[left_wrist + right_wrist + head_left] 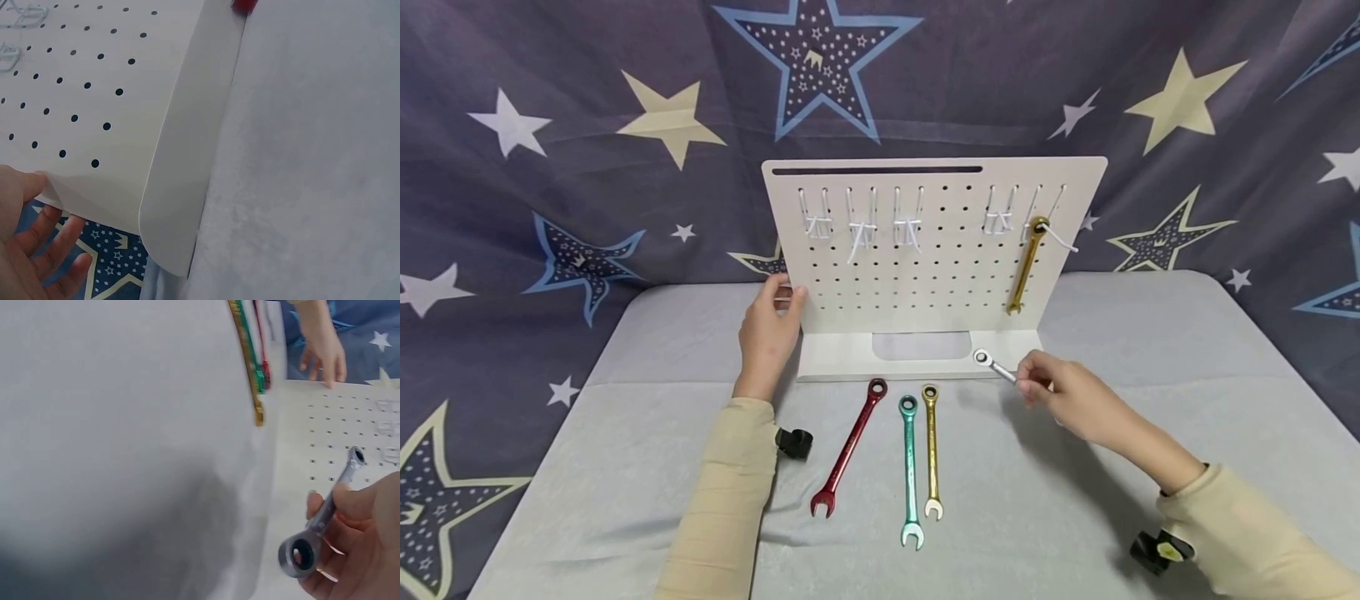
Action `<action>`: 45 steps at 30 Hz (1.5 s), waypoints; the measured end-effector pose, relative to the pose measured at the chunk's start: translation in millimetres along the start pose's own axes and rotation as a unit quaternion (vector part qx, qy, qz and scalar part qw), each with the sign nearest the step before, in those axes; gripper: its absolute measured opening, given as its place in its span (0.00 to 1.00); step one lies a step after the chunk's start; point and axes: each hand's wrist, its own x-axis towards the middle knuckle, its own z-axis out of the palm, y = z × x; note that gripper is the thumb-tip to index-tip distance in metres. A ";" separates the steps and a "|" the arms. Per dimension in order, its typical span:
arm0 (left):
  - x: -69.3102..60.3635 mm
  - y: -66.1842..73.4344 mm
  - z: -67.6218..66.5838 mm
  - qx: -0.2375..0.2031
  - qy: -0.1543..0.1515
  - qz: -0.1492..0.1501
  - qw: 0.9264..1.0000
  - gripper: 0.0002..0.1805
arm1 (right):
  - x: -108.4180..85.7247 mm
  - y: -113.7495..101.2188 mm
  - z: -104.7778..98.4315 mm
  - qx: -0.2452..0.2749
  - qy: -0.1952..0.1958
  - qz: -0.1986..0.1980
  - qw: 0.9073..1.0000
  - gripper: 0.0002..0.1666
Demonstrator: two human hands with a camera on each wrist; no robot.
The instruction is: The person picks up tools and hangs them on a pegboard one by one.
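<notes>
At the left edge of a white pegboard [917, 283], my left hand [769, 337] grips the board, thumb on its front and fingers behind the edge. My right hand [1071, 396] pinches a silver ring wrench [996, 365] near the board's lower right corner. In the right wrist view, the silver wrench [325, 515] shows a ring at each end, the larger one nearer the camera. A gold wrench [1027, 267] hangs from a hook at the board's right. On the table lie a red wrench [850, 446], a green wrench [910, 467] and another gold wrench [932, 450].
Several white wire hooks [861, 225] line the upper part of the board. Its base [835, 354] has a wide cutout and rests on a grey cloth-covered table [647, 467]. Behind hangs a dark curtain [985, 75] with stars.
</notes>
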 end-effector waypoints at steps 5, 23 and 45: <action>0.0 0.4 0.0 -0.003 0.001 0.004 1.000 0.18 | 5.7 -5.3 -8.1 0.052 0.065 -0.012 0.996 0.02; -0.7 0.2 -1.2 0.000 -0.001 0.001 1.000 0.19 | 46.8 -27.7 -22.4 0.253 0.227 -0.037 0.940 0.03; -0.6 1.8 -0.2 0.004 -0.002 -0.002 1.000 0.20 | 81.9 -22.8 -25.3 0.239 0.263 0.014 0.935 0.05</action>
